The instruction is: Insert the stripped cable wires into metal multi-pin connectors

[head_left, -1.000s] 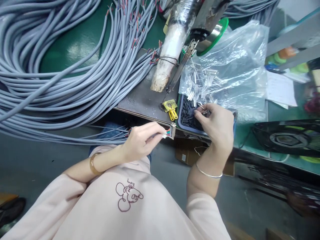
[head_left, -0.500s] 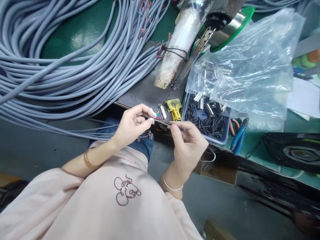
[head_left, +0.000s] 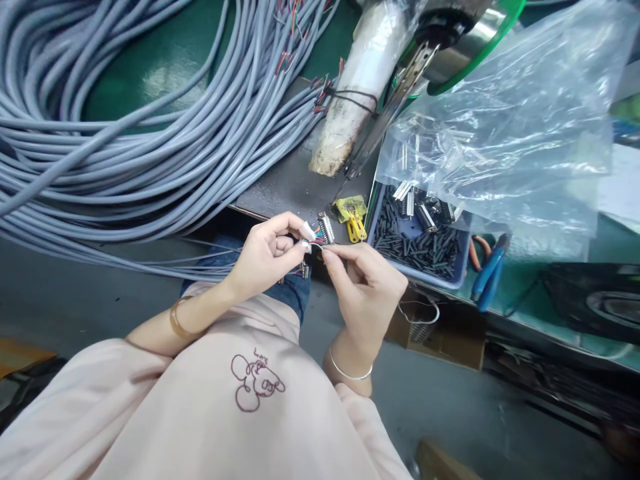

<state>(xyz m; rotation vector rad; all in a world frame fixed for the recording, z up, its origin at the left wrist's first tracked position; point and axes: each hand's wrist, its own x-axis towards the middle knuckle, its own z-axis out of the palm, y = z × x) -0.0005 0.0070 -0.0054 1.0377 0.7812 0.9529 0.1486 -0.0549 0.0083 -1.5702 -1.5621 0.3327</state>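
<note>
My left hand (head_left: 273,248) is closed in a pinch, with white-covered thumb and finger tips, on the coloured wires just behind a metal multi-pin connector (head_left: 327,228). Red, green and blue wires run from those fingertips into the connector's back. A thin pale wire (head_left: 317,245) arches across the short gap to my right hand (head_left: 367,277), whose thumb and forefinger pinch its far end. Whether a small sleeve is also between the right fingertips is hidden. Below the hands, other wired connectors (head_left: 304,269) lie over my lap.
Grey cables (head_left: 200,153) coil across the left bench. A soldering iron (head_left: 345,172) in a stand points down near a yellow clip (head_left: 356,227). At right are a blue tray (head_left: 463,257) of black tubing pieces and connectors, a plastic bag (head_left: 520,133) and blue-handled pliers (head_left: 490,273).
My right hand has moved slightly left, nearer my left fingertips. The dark thin piece seen between the hands no longer shows; a curved pale wire does. The view has shifted slightly.
</note>
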